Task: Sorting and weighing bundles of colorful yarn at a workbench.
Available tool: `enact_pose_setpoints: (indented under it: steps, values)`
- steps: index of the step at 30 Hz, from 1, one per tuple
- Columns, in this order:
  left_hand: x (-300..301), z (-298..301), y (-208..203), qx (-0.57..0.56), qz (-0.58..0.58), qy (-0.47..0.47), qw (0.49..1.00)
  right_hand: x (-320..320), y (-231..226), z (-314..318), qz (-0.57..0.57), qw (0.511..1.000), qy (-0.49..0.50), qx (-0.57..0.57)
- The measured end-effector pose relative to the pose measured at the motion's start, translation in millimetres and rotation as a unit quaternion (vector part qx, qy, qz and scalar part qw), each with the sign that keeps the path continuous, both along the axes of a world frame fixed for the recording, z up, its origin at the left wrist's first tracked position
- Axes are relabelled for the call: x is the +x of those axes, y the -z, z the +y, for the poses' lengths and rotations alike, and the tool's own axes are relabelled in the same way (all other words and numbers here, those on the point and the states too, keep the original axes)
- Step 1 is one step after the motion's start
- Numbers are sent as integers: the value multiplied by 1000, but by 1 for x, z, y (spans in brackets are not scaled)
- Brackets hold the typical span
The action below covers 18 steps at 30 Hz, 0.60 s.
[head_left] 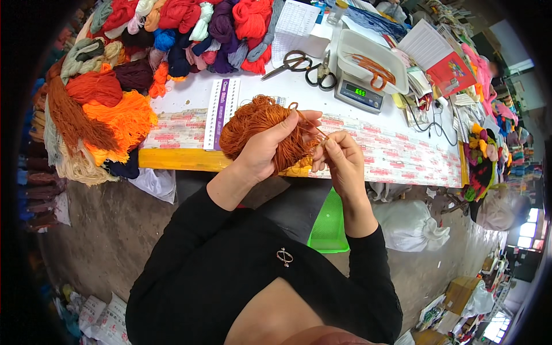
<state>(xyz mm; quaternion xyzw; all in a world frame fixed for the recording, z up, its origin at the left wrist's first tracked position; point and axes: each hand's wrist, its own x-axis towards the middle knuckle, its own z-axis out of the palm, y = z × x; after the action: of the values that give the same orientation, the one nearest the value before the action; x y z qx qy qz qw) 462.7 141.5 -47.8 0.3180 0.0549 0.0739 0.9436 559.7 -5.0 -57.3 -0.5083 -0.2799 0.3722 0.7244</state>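
A thick rust-orange hank of yarn [247,129] hangs over the front edge of the table, with my left hand [273,141] wrapped around its right side. Just to the right, my right hand [340,158] pinches a thin strand of yarn [310,123] that runs from the hank past my left fingers. Thumb and index finger of the right hand are pressed together, its other fingers curled. Beside the hank on the left lies a white and purple card with punched holes [217,112]. Part of the hank is hidden behind my left hand.
Coloured yarn hanks [190,34] pile up at the back left. Black scissors [290,63] and snips [323,75] lie near a digital scale [359,95] bearing a clear tray [351,43] with orange yarn. A green bin [329,230] stands below the table edge.
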Motion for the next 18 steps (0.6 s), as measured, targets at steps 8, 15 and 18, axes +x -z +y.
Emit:
enact_pose_setpoints:
  steps: [8,15,18]
  values:
    - [0,0,2,-16,3,2,1000,-1,0,-1,8,1000,-2,3]
    - [2,-3,7,-30,-36,51,998,-7,-3,7,43,999,-2,-4]
    - [1,-5,6,-24,-51,68,996,-11,-3,10,23,999,0,-24]
